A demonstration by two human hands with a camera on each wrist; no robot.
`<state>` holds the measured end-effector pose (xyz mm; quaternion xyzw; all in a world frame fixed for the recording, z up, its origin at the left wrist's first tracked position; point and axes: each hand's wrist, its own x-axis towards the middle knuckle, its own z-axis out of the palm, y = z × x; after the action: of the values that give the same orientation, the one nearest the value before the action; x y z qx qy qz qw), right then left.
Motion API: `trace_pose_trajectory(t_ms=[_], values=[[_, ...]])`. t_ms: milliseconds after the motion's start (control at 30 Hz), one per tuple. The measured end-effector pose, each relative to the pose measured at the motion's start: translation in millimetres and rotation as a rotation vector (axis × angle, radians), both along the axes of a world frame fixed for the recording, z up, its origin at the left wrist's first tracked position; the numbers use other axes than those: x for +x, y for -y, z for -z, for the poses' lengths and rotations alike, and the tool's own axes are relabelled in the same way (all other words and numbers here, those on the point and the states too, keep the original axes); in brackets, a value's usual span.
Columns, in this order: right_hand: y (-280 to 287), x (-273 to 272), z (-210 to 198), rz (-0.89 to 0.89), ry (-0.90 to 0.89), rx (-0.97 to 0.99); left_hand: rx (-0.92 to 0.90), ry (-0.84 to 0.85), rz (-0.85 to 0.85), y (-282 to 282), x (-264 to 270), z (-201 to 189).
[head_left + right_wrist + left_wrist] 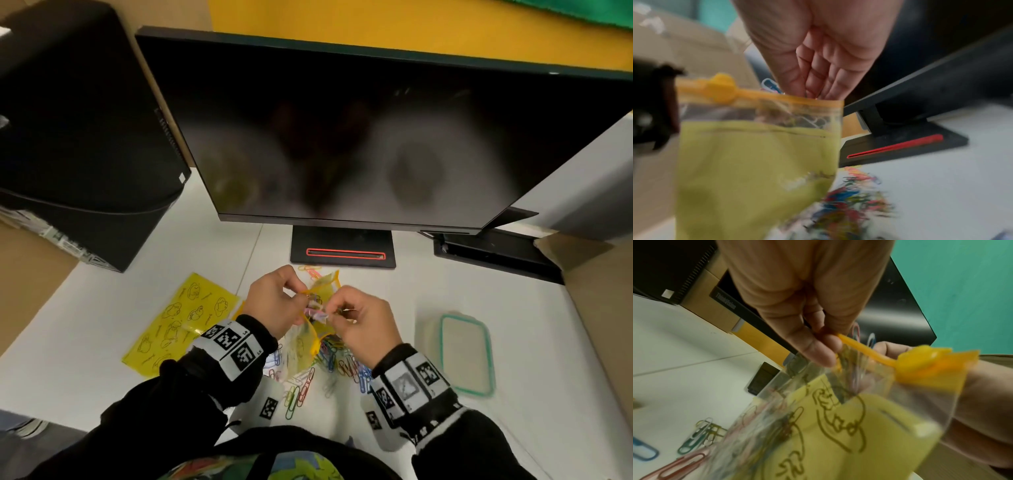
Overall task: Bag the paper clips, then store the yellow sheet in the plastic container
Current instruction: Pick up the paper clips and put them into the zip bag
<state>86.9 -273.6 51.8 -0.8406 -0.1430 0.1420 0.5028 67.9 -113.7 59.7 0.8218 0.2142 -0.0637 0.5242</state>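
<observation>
One bag (317, 310), held above the worktop (394, 298), blurred: left hand (270, 301) pinches its orange rim, right hand (363, 318) fingers pinch clips at its mouth. Loose clips (329, 363) beneath, too tangled to count. One yellow sheet (178, 322) left, one container (467, 353) right.

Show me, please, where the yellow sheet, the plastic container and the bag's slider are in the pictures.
yellow sheet (178, 322): head view, on its printed middle.
plastic container (466, 353): head view, on its lid's pale middle.
slider (920, 360): left wrist view, on the yellow tab's body.
</observation>
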Motion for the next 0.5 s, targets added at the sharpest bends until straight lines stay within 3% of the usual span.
trace_pose_trajectory(t_ms=[67,133,233,300,433,500], values=[[3.7,-4.3,1.7,-0.103,0.104,-0.129,0.007,-0.002,-0.007,-0.7,-0.7,0.0],[8.0,-5.4,-0.7,-0.105,0.158,-0.121,0.006,-0.006,0.0,0.0,-1.4,0.1],[25.0,0.9,1.2,0.067,0.197,-0.063,0.014,-0.005,0.007,0.5,-1.6,1.5],[46.8,5.9,11.4,0.185,0.174,-0.176,0.029,0.0,0.009,-0.1,-1.6,1.8],[90.4,-4.8,47.2,0.108,-0.188,-0.739,0.05,0.001,0.014,-1.0,-2.5,1.5],[96.6,-19.9,62.5,0.037,-0.343,-0.844,0.051,-0.008,0.017,-1.0,-3.1,1.8]])
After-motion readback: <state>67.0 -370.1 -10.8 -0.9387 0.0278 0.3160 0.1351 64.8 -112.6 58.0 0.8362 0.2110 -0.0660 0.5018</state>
